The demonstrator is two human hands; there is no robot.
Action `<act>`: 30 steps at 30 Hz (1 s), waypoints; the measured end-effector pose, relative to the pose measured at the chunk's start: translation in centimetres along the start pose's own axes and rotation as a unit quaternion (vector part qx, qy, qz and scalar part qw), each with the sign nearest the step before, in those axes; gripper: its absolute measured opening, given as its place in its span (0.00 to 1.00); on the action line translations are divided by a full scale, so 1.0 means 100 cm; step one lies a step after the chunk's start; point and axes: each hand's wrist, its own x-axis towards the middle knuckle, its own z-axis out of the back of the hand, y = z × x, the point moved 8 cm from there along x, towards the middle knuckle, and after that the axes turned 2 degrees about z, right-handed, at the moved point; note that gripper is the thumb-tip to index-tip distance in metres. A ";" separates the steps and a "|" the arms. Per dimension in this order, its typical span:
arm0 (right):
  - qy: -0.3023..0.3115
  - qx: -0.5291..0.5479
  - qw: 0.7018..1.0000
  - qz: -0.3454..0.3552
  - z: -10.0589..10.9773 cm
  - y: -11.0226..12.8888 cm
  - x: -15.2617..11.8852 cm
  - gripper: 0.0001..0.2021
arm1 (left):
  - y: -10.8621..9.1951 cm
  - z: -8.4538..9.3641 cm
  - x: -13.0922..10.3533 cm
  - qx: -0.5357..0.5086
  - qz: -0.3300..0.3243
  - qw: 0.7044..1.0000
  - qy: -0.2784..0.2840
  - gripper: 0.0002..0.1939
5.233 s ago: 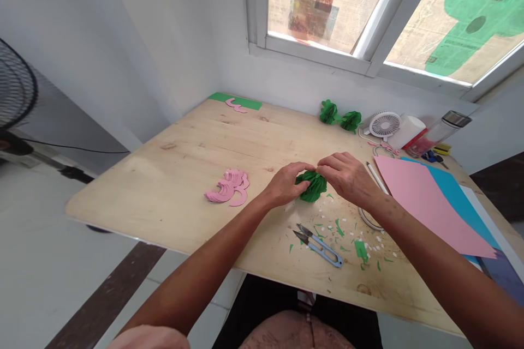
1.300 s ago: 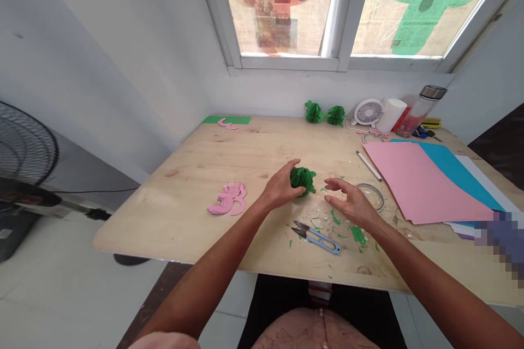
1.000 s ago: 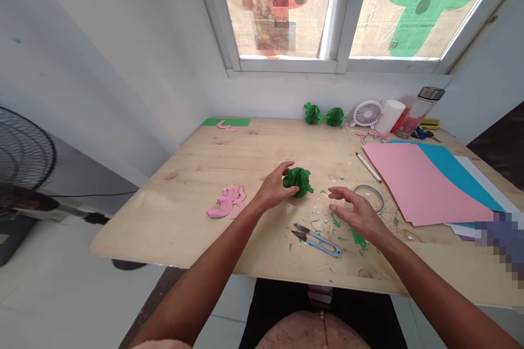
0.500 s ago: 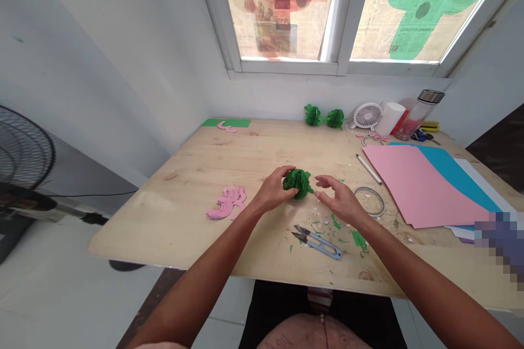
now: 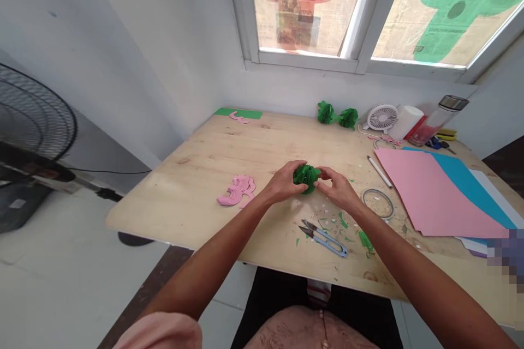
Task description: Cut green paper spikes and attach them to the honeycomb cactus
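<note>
A green folded-paper ball [image 5: 306, 178] is held just over the table between both hands. My left hand [image 5: 286, 181] grips its left side, thumb at the front and fingers behind. On its right edge, my right hand [image 5: 333, 185] closes thumb and fingertips on the paper. Blue-handled snips [image 5: 325, 239] lie in front of the ball, among green and white paper scraps [image 5: 343, 221]. Pink cut-paper pieces [image 5: 237, 192] rest to the left of my left hand.
At the right lie a pink sheet [image 5: 434, 196], a blue sheet [image 5: 470, 185], a tape ring [image 5: 379, 203] and a white pen [image 5: 379, 172]. Along the wall stand two green paper balls [image 5: 348, 118], a small fan [image 5: 382, 118] and a bottle [image 5: 438, 119].
My right hand has moved in from beside the ball and now grips its right edge. The ball has turned a little. The whole view has shifted and tilted slightly.
</note>
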 end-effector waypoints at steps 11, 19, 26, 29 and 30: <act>0.000 -0.024 1.000 -0.004 -0.005 0.014 0.004 0.18 | 0.003 0.003 -0.001 0.043 0.010 0.999 -0.011 0.37; -0.002 -0.032 0.999 0.005 -0.008 0.027 0.006 0.18 | 0.010 0.008 -0.002 0.030 0.003 0.999 -0.031 0.31; -0.001 -0.032 0.999 0.003 -0.010 0.028 0.007 0.19 | 0.018 0.013 0.000 0.006 -0.004 0.999 -0.036 0.28; -0.001 -0.028 1.000 0.002 -0.012 0.027 0.009 0.20 | 0.020 0.015 0.001 -0.007 -0.003 0.999 -0.038 0.25; -0.001 -0.026 1.000 0.002 -0.012 0.027 0.010 0.20 | 0.021 0.016 0.001 -0.009 -0.004 0.999 -0.038 0.24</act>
